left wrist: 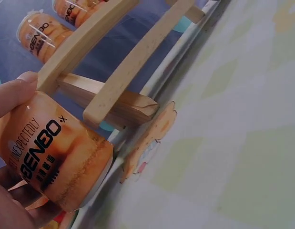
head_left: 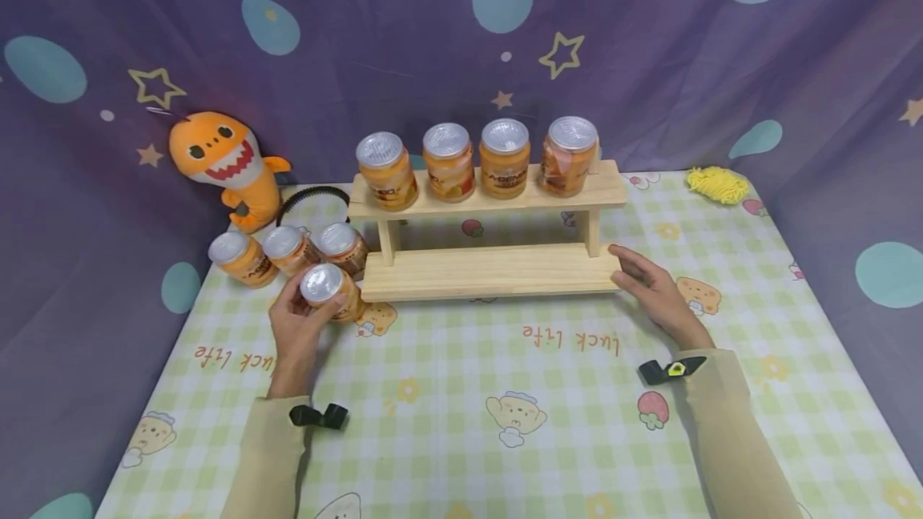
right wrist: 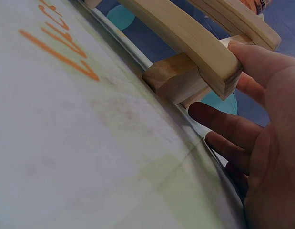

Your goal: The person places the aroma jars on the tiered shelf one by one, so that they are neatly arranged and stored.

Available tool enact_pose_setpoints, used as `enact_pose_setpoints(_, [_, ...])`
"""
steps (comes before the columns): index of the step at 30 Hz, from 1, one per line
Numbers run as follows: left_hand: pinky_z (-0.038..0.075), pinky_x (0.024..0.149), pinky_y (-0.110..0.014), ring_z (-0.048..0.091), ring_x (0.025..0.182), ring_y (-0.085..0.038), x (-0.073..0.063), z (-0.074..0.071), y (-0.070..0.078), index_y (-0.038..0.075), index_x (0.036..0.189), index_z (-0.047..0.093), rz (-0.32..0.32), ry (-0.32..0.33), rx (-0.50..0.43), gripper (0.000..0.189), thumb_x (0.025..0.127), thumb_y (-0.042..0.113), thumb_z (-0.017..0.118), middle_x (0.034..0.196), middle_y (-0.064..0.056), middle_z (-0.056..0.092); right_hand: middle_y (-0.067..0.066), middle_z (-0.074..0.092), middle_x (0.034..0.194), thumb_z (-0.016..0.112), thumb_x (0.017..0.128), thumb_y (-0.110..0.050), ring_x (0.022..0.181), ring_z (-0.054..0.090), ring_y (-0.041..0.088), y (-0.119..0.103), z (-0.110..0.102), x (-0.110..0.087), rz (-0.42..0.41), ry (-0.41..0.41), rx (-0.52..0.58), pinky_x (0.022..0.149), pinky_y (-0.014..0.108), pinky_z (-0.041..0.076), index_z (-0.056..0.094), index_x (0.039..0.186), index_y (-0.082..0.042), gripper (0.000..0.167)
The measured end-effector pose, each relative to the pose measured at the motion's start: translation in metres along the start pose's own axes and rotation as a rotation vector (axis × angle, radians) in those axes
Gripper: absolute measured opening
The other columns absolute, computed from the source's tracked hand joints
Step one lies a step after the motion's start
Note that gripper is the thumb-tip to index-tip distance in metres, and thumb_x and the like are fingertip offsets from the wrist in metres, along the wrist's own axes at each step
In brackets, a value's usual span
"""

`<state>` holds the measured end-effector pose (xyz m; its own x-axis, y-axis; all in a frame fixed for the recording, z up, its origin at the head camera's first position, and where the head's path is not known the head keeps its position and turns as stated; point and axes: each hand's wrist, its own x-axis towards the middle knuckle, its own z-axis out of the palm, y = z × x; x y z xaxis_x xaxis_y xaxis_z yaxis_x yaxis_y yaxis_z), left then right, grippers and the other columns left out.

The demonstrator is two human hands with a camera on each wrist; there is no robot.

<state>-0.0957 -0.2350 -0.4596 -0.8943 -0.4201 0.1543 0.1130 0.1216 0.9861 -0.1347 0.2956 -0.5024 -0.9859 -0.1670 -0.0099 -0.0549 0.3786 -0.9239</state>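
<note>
My left hand holds an orange can with a silver lid, thumb on the near side. In the left wrist view the can shows black lettering, beside the left end of the wooden rack. At the right end of the two-tier wooden rack, my right hand has its thumb against the lower board. The other fingers are extended loosely beside and below the board end. Several similar cans stand in a row on the upper board.
Three more orange cans are at the left, beside the rack. An orange shark plush leans against the purple curtain, near a black coiled ring. A yellow yarn bundle lies at the back right of the checked tablecloth.
</note>
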Motion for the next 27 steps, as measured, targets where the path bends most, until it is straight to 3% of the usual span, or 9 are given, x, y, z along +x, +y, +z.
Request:
enact_pose_setpoints(5, [0.048,0.09,-0.012,0.06,0.106,-0.006,0.0,-0.001,0.008,-0.005,0.135,0.057,0.023,0.015,-0.007,0.065,0.074,-0.016,0.076,0.115,0.013,0.065,0.01,0.045,0.157,0.056,0.103,-0.032,0.117,0.047,-0.019,0.003,-0.001,0.001,0.007,-0.001,-0.017,0.096,0.004,0.038,0.043,0.152,-0.016,0.053])
enact_pose_setpoints(13, [0.049,0.087,-0.012,0.061,0.1,-0.005,-0.001,0.001,0.026,-0.004,0.133,0.06,0.072,0.022,0.025,0.064,0.073,-0.014,0.078,0.111,0.013,0.067,0.015,0.043,0.157,0.056,0.103,-0.033,0.118,0.046,-0.02,0.004,-0.001,0.0,0.002,-0.007,-0.015,0.095,0.003,0.038,0.043,0.152,-0.015,0.054])
enact_pose_setpoints(22, [0.049,0.085,-0.013,0.062,0.098,-0.005,-0.003,0.008,0.045,-0.005,0.132,0.06,0.1,0.022,0.021,0.063,0.072,-0.014,0.078,0.111,0.014,0.068,0.012,0.043,0.158,0.056,0.103,-0.032,0.119,0.045,-0.02,0.006,-0.001,0.0,-0.004,-0.008,-0.014,0.096,0.002,0.038,0.043,0.152,-0.015,0.054])
enact_pose_setpoints(27, [0.049,0.082,-0.013,0.062,0.096,-0.005,-0.003,0.016,0.055,-0.006,0.13,0.061,0.141,-0.008,0.016,0.063,0.071,-0.015,0.078,0.109,0.013,0.069,0.013,0.044,0.157,0.056,0.103,-0.032,0.118,0.046,-0.02,0.005,-0.002,0.0,-0.012,-0.006,-0.016,0.095,0.002,0.038,0.043,0.152,-0.015,0.053])
